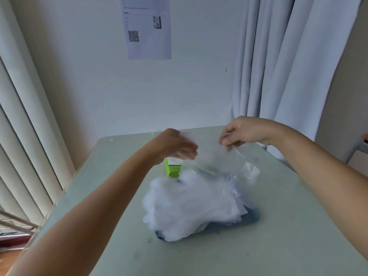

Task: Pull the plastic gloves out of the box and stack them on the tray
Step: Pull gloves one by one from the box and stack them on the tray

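My left hand (180,145) and right hand (237,132) grips pinch one clear plastic glove (217,158) above the deep glove heap (195,204) on the blue-grey tray (252,218); green cardboard box (173,170) contents unseen.

Below the left hand (177,145), the small green cardboard box (172,171) is mostly hidden by the white heap of thin plastic gloves (191,204), which covers the dark blue-grey tray (252,217) except 1 corner. The clear plastic glove (217,158) at the right hand (238,132) is blurred, outline unclear.
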Motion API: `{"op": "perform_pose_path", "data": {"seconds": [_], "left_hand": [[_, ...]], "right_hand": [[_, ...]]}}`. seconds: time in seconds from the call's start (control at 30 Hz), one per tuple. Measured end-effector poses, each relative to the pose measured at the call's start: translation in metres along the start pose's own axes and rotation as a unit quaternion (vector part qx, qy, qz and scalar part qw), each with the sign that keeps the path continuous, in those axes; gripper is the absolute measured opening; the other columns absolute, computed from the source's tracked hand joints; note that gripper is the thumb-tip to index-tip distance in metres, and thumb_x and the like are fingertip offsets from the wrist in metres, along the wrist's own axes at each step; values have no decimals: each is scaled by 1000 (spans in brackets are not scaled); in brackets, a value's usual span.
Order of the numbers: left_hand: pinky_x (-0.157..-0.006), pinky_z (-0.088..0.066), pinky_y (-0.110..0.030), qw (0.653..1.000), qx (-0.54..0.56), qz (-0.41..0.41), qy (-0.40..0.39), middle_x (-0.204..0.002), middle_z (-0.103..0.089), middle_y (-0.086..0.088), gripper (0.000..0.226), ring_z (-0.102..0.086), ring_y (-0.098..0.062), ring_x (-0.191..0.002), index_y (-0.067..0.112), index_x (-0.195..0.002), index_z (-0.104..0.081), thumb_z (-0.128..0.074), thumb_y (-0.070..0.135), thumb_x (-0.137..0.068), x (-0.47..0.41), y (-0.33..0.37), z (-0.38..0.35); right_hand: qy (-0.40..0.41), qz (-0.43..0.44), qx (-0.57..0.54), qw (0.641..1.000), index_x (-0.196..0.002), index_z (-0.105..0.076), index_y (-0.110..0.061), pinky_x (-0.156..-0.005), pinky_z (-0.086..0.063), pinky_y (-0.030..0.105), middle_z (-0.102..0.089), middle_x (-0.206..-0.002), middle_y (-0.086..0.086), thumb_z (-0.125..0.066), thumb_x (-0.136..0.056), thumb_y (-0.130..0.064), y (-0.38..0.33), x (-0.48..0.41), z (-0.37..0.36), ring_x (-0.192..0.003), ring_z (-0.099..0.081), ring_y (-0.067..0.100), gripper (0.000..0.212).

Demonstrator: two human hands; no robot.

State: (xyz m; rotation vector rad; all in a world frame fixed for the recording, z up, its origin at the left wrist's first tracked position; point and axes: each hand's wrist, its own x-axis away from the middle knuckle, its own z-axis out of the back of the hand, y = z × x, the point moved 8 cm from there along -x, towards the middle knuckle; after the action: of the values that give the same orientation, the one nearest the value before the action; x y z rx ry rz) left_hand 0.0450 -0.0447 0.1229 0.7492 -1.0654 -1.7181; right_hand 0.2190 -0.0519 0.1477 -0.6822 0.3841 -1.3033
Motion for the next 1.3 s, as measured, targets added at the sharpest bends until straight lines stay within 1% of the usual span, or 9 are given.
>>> {"op": "perform_pose_path", "data": {"seconds": [0.1,0.27,0.47,0.6,0.7,0.8,0.97,1.13,1.3], "left_hand": [[-71,-56,-22,1000,5,4,9,-69,-62,-10,14,-60,-18,-62,4,-70,-65,-62,1,-83,4,1,4],[-53,-46,-19,983,-101,55,142,-48,-55,0,18,-49,-14,-40,6,-64,-57,-65,6,-80,6,7,39],[-56,-46,-30,923,-317,-64,208,-70,-66,-12,23,-61,-25,-65,0,-74,-60,-62,21,-82,28,52,34],[-46,-45,-16,958,-267,-69,84,-55,-64,1,29,-61,-10,-47,8,-66,-61,-60,29,-87,37,48,10],[-57,-51,-19,987,-151,-39,-27,-66,-70,0,31,-62,-10,-55,9,-77,-71,-67,39,-85,45,39,14],[-66,-52,-22,987,-148,-67,12,-78,-73,4,43,-65,-7,-65,18,-89,-73,-70,58,-72,36,32,45],[-103,-41,-26,954,-179,-93,-221,-126,-60,15,76,-52,-2,-121,33,-124,-57,-66,74,-61,26,-4,9],[-84,-44,-19,943,-157,-12,-293,-87,-68,4,5,-62,-5,-86,25,-88,-72,-73,23,-83,16,-52,-15],[-73,-46,-23,952,-60,80,-290,-76,-69,-2,11,-63,-13,-73,20,-68,-69,-70,22,-79,-3,-94,-12]], "right_hand": [[0,-19,21,1000,-96,-69,-17,-83,-48,21,-69,-93,-3,-69,-87,-18,5,-8,-6,-91,-60,12,9],[275,48,-30,960,-93,-59,-14,-53,-38,17,-56,-83,-1,-73,-82,-32,-17,8,19,-69,-53,13,25],[-151,-27,-438,886,-125,-51,-2,-88,-54,38,-63,-118,19,-62,-66,-65,-56,5,-90,-106,-63,29,87],[-148,49,-545,824,-85,-59,-4,-69,-54,30,-54,-73,14,-50,-94,-28,-79,-2,-92,-66,-57,26,28],[-88,20,-507,857,-72,-64,2,-48,-46,18,-61,-66,15,-39,-96,1,-55,-15,-85,-49,-57,17,34],[-227,24,-365,903,-122,-59,-8,-83,-54,30,-62,-116,29,-45,-95,2,-47,-14,-104,-92,-66,30,32],[-386,94,-233,888,-146,-33,-13,-96,-50,37,-68,-107,24,-37,-100,0,-47,3,-116,-100,-66,33,48],[-401,109,-194,888,-148,-34,-20,-91,-53,36,-69,-106,18,-36,-100,1,-26,1,-110,-98,-68,29,52],[-274,-8,-227,934,-110,-62,-7,-64,-55,24,-71,-88,16,-52,-94,-4,34,-31,-109,-72,-70,21,19]]}}
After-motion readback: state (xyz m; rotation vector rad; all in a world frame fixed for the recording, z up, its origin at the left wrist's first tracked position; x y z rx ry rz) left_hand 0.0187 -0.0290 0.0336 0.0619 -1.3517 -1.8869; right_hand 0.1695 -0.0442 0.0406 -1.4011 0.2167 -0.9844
